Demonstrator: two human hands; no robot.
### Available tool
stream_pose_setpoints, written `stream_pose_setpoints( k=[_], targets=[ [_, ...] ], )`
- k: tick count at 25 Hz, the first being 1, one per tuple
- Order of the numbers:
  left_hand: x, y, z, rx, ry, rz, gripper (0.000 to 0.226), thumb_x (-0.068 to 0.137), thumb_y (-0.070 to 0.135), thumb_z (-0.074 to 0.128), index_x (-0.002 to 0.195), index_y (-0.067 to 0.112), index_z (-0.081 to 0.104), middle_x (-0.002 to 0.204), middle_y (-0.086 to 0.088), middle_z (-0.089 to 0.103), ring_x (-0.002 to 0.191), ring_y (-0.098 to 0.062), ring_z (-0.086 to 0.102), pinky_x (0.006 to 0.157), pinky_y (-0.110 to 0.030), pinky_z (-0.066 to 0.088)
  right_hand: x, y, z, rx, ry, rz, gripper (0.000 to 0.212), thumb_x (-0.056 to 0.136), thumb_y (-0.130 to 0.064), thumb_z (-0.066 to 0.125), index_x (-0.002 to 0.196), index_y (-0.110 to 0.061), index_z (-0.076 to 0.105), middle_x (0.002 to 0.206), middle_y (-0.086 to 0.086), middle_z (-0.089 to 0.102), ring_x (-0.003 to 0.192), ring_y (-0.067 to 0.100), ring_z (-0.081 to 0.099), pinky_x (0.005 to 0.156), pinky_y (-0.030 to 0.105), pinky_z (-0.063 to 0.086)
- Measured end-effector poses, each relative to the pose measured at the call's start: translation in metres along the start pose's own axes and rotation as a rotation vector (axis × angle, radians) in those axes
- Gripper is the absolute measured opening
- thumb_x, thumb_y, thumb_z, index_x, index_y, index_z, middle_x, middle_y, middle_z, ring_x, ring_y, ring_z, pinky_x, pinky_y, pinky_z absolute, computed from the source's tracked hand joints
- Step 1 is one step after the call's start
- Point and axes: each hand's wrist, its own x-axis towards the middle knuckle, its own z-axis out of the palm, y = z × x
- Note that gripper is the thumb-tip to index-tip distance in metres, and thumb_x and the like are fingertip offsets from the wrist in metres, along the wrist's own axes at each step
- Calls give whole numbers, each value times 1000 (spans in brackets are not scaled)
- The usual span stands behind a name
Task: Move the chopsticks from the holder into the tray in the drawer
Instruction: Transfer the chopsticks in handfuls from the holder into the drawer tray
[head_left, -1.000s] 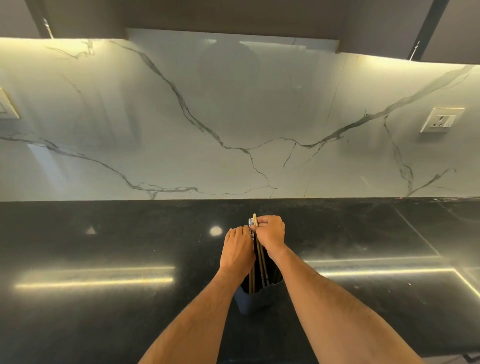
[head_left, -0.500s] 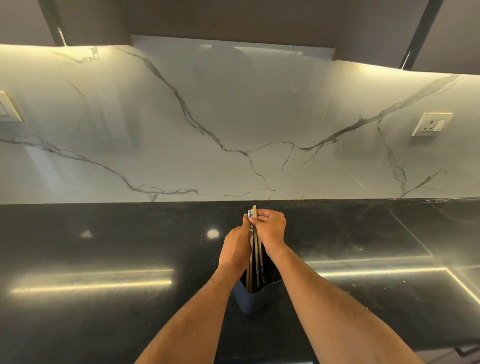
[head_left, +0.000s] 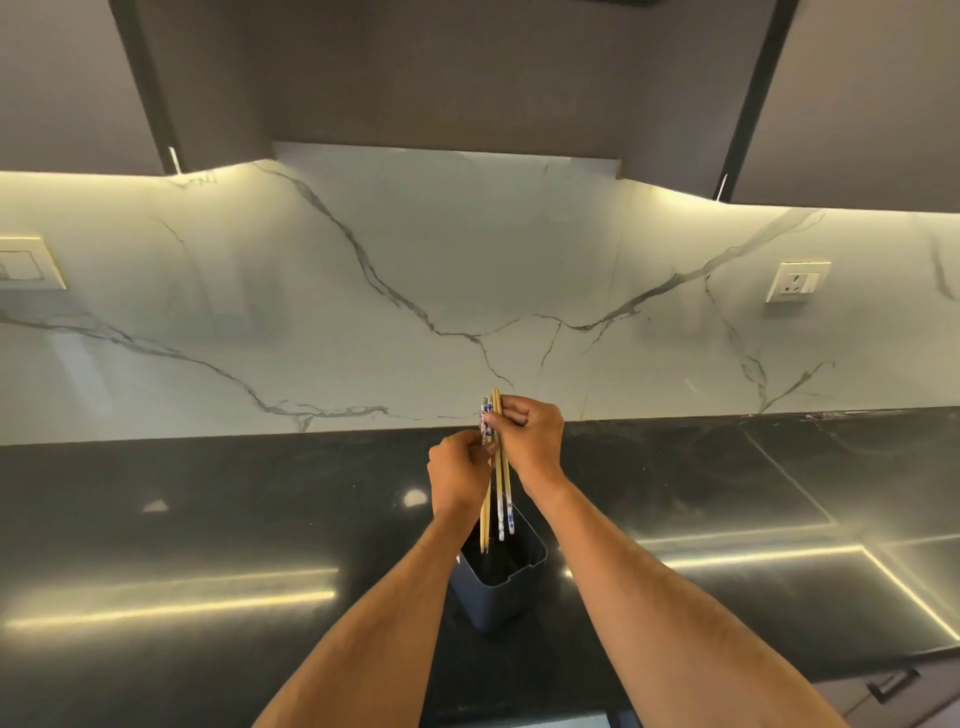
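Note:
A bundle of chopsticks (head_left: 500, 483), some plain wood and some white with blue patterns, hangs upright over the dark blue square holder (head_left: 493, 587) on the black countertop (head_left: 208, 519). My right hand (head_left: 532, 441) grips the bundle near its top. My left hand (head_left: 457, 475) holds the same bundle from the left, a little lower. The chopstick tips are level with the holder's rim, just inside its opening. No drawer tray is in view.
A white marble backsplash (head_left: 467, 291) rises behind the counter, with a socket (head_left: 797, 280) at right and a switch plate (head_left: 26, 262) at left. Dark wall cabinets (head_left: 441, 73) hang overhead. A drawer handle (head_left: 891, 686) shows at bottom right below the counter edge.
Both hands have lifted the chopstick bundle upward, so most of its length is now out of the holder. The camera has tilted up, showing more of the cabinets.

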Motion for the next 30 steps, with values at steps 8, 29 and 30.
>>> stream_pose_setpoints(
  k=[8, 29, 30],
  targets=[
    [-29, 36, -34, -66, -51, -125, 22, 90, 7, 64, 70, 15, 70, 63, -2, 71, 62, -19, 72, 69, -40, 63, -35, -34, -17, 20, 64, -147, 19, 89, 2, 72, 104, -9, 77, 89, 2, 78, 84, 10, 76, 81, 30, 63],
    [-40, 11, -99, -598, -401, -909, 34, 100, 7, 36, 110, -8, 65, 97, -24, 75, 88, -34, 74, 83, -45, 59, -130, 9, -44, -1011, -1096, -1515, 22, 96, -3, 63, 117, -2, 59, 128, 20, 65, 135, 36, 52, 117, 49, 37],
    [-40, 11, -96, -632, -385, -920, 35, 100, 7, 36, 110, -7, 66, 91, -22, 74, 82, -31, 72, 80, -43, 59, -130, 9, -46, -1024, -1093, -1523, 21, 95, -3, 63, 116, -2, 60, 127, 19, 66, 135, 35, 52, 119, 49, 34]
  ],
)
